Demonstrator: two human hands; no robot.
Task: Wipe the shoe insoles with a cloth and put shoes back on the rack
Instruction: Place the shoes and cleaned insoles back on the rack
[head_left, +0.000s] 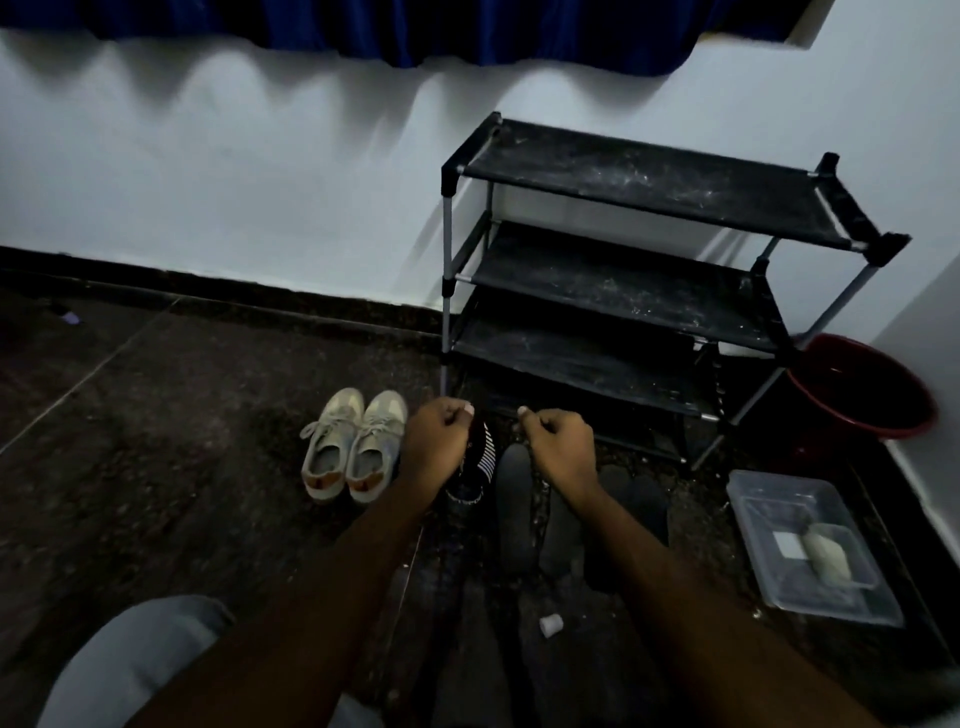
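My left hand (435, 441) is curled over the top of a black shoe with white stripes (480, 465) on the floor in front of the rack and grips it. Just to its right, my right hand (560, 441) has curled fingers that pinch what looks like a thin lace (536, 480) hanging toward the floor. Dark insoles (514, 499) lie flat beside the shoe and under my right forearm. A pair of beige sneakers (353, 447) stands left of my hands. The black three-shelf shoe rack (644, 176) is against the wall, its dusty shelves bare.
A red basin (862, 395) sits right of the rack in the corner. A clear plastic tray (763, 561) holding a pale cloth or sponge (826, 556) lies at the right. A small white object (550, 626) is on the dark floor. My grey-trousered knee (135, 660) fills the lower left.
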